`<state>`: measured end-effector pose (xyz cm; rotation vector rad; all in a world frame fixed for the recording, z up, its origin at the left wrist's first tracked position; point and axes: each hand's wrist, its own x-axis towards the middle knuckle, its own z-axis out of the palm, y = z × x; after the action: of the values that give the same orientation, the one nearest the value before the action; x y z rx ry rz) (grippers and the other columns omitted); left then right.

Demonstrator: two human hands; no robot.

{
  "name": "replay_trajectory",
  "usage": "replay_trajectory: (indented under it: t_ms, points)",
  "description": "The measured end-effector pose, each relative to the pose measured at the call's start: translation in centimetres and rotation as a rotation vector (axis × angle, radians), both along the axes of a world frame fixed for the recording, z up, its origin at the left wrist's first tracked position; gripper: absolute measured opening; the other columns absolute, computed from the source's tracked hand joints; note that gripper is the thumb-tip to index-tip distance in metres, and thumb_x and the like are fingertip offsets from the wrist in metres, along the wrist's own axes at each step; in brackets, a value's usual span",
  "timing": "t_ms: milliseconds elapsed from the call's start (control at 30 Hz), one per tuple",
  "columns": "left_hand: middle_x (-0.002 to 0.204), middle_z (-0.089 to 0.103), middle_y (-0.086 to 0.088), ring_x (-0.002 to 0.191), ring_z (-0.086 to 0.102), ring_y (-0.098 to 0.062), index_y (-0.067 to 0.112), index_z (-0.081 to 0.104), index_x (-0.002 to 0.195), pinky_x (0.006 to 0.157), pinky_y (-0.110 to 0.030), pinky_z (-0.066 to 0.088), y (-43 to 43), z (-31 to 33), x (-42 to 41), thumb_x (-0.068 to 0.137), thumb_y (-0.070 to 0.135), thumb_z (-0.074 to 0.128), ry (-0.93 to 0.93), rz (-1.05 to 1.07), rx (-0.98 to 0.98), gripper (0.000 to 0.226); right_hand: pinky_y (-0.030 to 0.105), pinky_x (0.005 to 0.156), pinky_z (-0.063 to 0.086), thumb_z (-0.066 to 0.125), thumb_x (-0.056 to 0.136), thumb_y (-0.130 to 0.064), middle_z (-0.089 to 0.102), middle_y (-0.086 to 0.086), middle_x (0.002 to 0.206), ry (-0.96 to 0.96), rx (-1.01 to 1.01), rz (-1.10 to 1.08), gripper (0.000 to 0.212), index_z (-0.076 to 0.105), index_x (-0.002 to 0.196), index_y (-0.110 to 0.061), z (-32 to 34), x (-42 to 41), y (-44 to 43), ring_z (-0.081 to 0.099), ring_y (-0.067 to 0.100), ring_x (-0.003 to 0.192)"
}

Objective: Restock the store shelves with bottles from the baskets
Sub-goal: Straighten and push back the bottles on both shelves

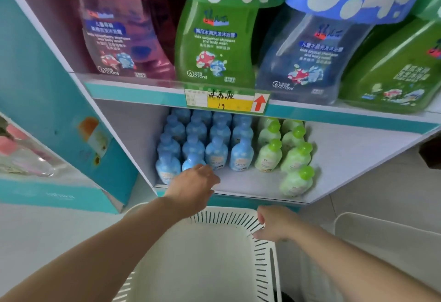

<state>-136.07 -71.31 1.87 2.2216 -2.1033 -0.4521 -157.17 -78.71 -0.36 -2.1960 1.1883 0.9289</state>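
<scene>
Small blue bottles (216, 151) stand in rows on the lower shelf (346, 158), with small green bottles (296, 156) to their right. My left hand (193, 183) reaches onto the shelf's front left and is closed around the lower body of a blue bottle (192, 160) in the front row. My right hand (274, 224) grips the far right rim of the white slotted basket (214, 249) below the shelf. No bottles show in the visible part of the basket.
The upper shelf (133, 89) holds large pink, green and blue mushroom-capped bottles, with a yellow price tag (229, 102) on its edge. A teal side panel (47, 101) rises on the left. A second white basket (386, 235) sits at the right on the floor.
</scene>
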Motion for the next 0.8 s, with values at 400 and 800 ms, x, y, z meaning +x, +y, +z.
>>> replay_trajectory:
  t_ms: [400, 800]
  points:
    - [0.119, 0.053, -0.005, 0.113, 0.049, -0.027, 0.018, 0.058, 0.122, 0.089, -0.041, 0.045, -8.2, 0.7, -4.8, 0.089, 0.014, 0.056, 0.017, -0.141, -0.222, 0.033, 0.026, 0.064, 0.045, 0.069, 0.079, -0.036, 0.062, -0.008, 0.079, -0.253, -0.238, 0.006, 0.015, 0.061, 0.082, -0.023, 7.0, 1.1, -4.8, 0.058, 0.016, 0.079]
    - [0.122, 0.058, -0.004, 0.113, 0.052, -0.027, 0.022, 0.031, 0.142, 0.097, -0.037, 0.031, -14.2, 1.1, -7.7, 0.095, 0.029, 0.053, -0.158, -0.133, -0.126, 0.053, 0.041, 0.084, 0.05, 0.058, 0.081, -0.004, 0.055, 0.009, 0.115, -0.167, -0.537, 0.027, 0.037, 0.056, 0.116, -0.017, 5.7, -3.6, -8.2, 0.056, 0.032, 0.104]
